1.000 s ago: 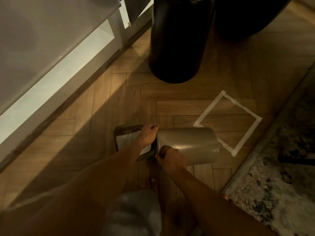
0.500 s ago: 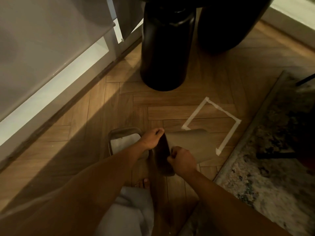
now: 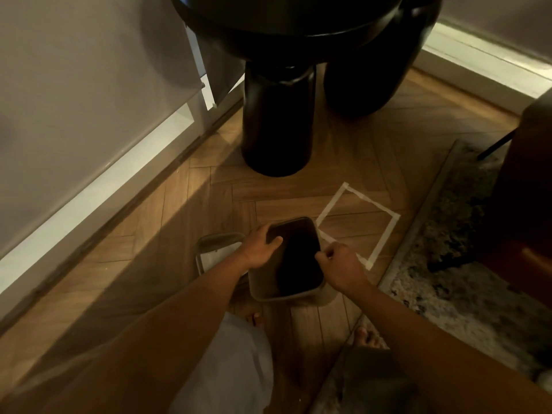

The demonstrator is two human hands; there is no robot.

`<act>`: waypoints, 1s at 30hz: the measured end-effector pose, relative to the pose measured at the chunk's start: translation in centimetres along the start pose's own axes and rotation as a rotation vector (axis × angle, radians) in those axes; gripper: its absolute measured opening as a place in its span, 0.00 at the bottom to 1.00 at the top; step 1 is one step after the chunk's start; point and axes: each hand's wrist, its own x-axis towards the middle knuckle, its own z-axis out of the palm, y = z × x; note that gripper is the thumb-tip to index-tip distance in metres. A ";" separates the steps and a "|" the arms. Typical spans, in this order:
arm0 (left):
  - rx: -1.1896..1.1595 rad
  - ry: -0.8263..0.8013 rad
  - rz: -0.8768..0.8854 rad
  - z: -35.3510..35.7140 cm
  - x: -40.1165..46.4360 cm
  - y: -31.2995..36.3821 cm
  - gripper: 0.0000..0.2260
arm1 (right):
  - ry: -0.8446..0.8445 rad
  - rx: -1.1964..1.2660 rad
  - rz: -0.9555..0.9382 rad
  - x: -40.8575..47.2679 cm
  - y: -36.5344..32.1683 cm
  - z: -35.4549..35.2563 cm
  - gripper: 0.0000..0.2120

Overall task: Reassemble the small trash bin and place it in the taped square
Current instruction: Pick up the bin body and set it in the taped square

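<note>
Bin body (image 3: 286, 289): a small greyish bin shell, stood mouth-up on the wooden floor (image 3: 185, 222), its dark interior open to the camera; it stands just outside the near-left corner of the taped square, and part of that corner is hidden behind it.
Left hand (image 3: 259, 249): closed over the far-left rim of the bin body, the fingers hooked over the edge into the opening.
Right hand (image 3: 343, 265): pinched on the right rim of the bin body, thumb and fingers drawn together at the edge.
Lid piece (image 3: 216, 249): a framed part with a pale panel, lying flat on the floor just left of the bin body, partly hidden by the left forearm; it is not attached.
Taped square (image 3: 385, 234): a white outline on the floor, right of and beyond the bin; nothing stands inside it.
Surroundings: a black pedestal table leg (image 3: 276, 127) beyond the square, a patterned rug (image 3: 466, 264) to the right.
Step in hand: judged to be the righting and steadying of the bin body before reassembly.
Next move: the lid piece would likely have to be fetched by the left hand, lined up with the rim and seated squarely; only then could the whole bin be lifted into the square.
</note>
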 end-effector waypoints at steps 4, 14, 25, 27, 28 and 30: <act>-0.022 0.039 0.025 -0.3 -2.4 0.3 0.36 | 0.029 0.059 0.007 -2.2 0.3 -1.4 0.09; 0.001 -0.049 0.059 1.5 -5.2 0.3 0.37 | 0.107 0.343 0.058 -4.1 3.5 -2.4 0.05; 0.201 -0.112 0.226 3.1 -3.3 0.8 0.55 | -0.098 0.268 -0.066 -3.1 7.5 -1.2 0.41; 0.246 -0.127 0.226 3.4 -2.8 0.8 0.56 | -0.105 0.244 -0.086 -3.1 7.9 -0.7 0.47; 0.264 -0.136 0.236 3.6 -2.5 0.7 0.57 | -0.094 0.235 -0.080 -2.9 8.1 -0.5 0.48; 0.302 -0.145 0.241 4.2 -1.7 0.7 0.58 | -0.054 0.237 -0.074 -2.5 8.9 0.0 0.49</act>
